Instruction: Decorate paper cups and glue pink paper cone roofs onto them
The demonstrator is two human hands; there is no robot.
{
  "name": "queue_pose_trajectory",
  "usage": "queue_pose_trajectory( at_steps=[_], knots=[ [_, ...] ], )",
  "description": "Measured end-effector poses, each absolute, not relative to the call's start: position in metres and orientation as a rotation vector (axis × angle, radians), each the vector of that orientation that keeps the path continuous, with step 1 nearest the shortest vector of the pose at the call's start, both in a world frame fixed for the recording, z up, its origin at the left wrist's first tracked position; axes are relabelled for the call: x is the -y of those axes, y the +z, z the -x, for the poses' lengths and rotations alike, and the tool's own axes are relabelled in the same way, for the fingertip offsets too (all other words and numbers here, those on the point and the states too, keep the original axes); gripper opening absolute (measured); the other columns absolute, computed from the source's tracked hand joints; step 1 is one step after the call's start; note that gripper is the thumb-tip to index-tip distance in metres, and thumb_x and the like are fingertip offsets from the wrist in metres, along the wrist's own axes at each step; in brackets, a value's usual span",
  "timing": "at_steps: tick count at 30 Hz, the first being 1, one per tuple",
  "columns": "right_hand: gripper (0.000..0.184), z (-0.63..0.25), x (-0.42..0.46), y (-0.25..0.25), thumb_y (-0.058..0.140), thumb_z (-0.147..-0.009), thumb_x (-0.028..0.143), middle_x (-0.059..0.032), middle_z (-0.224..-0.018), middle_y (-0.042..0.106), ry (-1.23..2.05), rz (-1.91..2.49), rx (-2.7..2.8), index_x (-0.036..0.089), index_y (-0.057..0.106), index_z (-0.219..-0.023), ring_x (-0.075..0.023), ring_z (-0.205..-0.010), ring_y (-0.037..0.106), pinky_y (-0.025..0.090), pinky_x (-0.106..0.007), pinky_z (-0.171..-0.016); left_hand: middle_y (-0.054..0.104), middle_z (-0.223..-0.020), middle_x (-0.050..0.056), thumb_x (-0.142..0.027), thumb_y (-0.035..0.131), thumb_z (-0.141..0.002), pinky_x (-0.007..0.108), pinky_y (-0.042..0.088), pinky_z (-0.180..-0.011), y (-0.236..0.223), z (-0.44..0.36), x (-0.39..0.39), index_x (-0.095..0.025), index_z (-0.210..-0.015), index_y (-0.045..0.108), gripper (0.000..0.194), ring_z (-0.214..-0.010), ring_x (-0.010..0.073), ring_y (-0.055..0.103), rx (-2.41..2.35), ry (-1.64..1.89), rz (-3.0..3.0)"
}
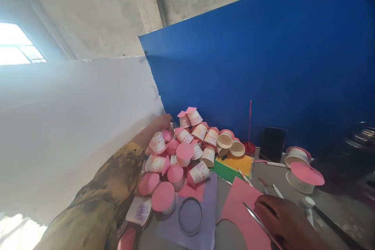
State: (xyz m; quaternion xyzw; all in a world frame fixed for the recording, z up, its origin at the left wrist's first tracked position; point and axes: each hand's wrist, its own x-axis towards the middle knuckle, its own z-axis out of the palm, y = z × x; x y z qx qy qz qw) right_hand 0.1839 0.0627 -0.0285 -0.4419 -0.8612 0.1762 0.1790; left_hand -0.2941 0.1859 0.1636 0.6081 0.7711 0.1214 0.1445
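Observation:
My left hand (164,121) reaches far into the back corner, at the top of a pile of small paper cups with pink paper lids (181,148); its fingers look curled, and what they hold is hidden. My right hand (283,218) rests near the front on a pink paper sheet (240,207), fingers closed around scissors (258,220) whose blades point left across the sheet.
A blue board (263,66) and a white board (73,125) wall in the corner. Also on the table are a ring (190,215) on purple paper, yellow and green sheets (234,164), pens, a dark phone (273,143), a red stand (250,146) and two lidded cups (303,177).

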Motion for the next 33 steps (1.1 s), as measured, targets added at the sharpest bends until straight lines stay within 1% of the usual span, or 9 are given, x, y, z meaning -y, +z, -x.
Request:
queue_pose_trajectory(
  at_steps=[6,11,14,16,21,23,25,28,33],
  knots=[
    [0.031,-0.187,-0.062,-0.032,0.046,-0.097,0.038,0.0012,-0.079,0.077,0.536,1.230,2.425,0.027,0.070,-0.081,-0.0183,-0.068,0.070,0.043,-0.027,-0.061,0.064,-0.128,0.011,-0.037,0.065,-0.095,0.045,0.057,-0.092,0.179,0.290,-0.183,-0.018,-0.126,0.063,0.036,-0.110,0.0250,0.065,-2.510,0.153,-1.690],
    [0.032,-0.188,-0.063,-0.034,0.045,-0.098,0.037,0.0012,-0.079,0.077,0.521,1.220,2.424,0.027,0.071,-0.083,-0.0181,-0.067,0.069,0.041,-0.028,-0.061,0.069,-0.084,0.009,-0.019,0.087,-0.066,0.029,0.048,-0.084,0.238,0.279,-0.151,-0.016,-0.068,0.061,0.027,-0.107,0.0310,0.065,-2.693,0.299,-1.772],
    [0.032,-0.188,-0.064,-0.032,0.045,-0.098,0.037,-0.0006,-0.082,0.078,0.542,1.222,2.376,0.025,0.071,-0.085,-0.0189,-0.071,0.070,0.043,-0.029,-0.065,0.066,-0.078,0.006,-0.023,0.078,-0.076,0.029,0.045,-0.079,0.274,0.245,-0.108,-0.018,-0.068,0.058,0.021,-0.096,0.0263,0.064,-2.733,0.482,-1.924],
    [0.031,-0.186,-0.063,-0.028,0.046,-0.097,0.038,-0.0030,-0.084,0.078,0.567,1.216,2.307,0.023,0.071,-0.085,-0.0200,-0.075,0.070,0.045,-0.030,-0.068,0.063,-0.068,0.002,-0.030,0.073,-0.080,0.028,0.044,-0.069,0.273,0.208,-0.076,-0.019,-0.072,0.062,0.018,-0.076,0.0202,0.062,-2.526,1.011,-2.031],
    [0.026,-0.182,-0.054,-0.007,0.060,-0.090,0.043,-0.0030,-0.081,0.074,0.879,1.169,1.960,0.022,0.068,-0.102,-0.0169,-0.064,0.063,0.048,-0.030,-0.065,0.058,-0.057,-0.001,-0.039,0.081,-0.074,0.023,0.038,-0.048,0.167,0.100,-0.022,-0.019,-0.074,0.063,0.027,-0.049,0.0114,0.053,-1.433,1.344,-1.405],
    [0.049,-0.180,-0.048,0.003,0.070,-0.084,0.047,-0.0013,-0.083,0.071,1.078,1.058,1.777,0.022,0.059,-0.124,-0.0146,-0.060,0.059,0.047,-0.027,-0.059,0.057,-0.055,-0.001,-0.045,0.085,-0.070,0.021,0.036,-0.045,0.111,0.066,-0.016,-0.019,-0.073,0.061,0.036,-0.046,0.0098,0.050,-1.153,1.249,-1.063],
    [0.070,-0.178,-0.043,0.012,0.078,-0.077,0.051,-0.0030,-0.092,0.069,1.102,0.936,1.675,0.022,0.051,-0.135,-0.0166,-0.071,0.062,0.048,-0.026,-0.060,0.053,-0.051,-0.002,-0.048,0.089,-0.064,0.019,0.034,-0.044,0.066,0.042,-0.016,-0.018,-0.070,0.060,0.043,-0.044,0.0066,0.043,-0.969,1.146,-0.803],
    [0.061,-0.179,-0.041,0.023,0.079,-0.076,0.054,-0.0091,-0.114,0.066,0.993,0.842,1.685,0.021,0.059,-0.124,-0.0217,-0.095,0.063,0.051,-0.029,-0.074,0.049,-0.050,-0.003,-0.047,0.090,-0.064,0.018,0.034,-0.045,0.031,0.026,-0.017,-0.016,-0.070,0.059,0.044,-0.045,0.0053,0.040,-0.878,1.031,-0.684],
    [0.043,-0.180,-0.044,0.032,0.076,-0.079,0.042,-0.0051,-0.102,0.067,0.843,1.062,1.801,0.021,0.065,-0.114,-0.0180,-0.081,0.059,0.048,-0.029,-0.069,0.066,-0.105,0.008,-0.042,0.086,-0.069,0.031,0.053,-0.070,0.023,0.022,-0.012,-0.022,-0.115,0.063,0.055,-0.085,0.0197,0.064,-1.317,1.210,-1.198]
  ],
)
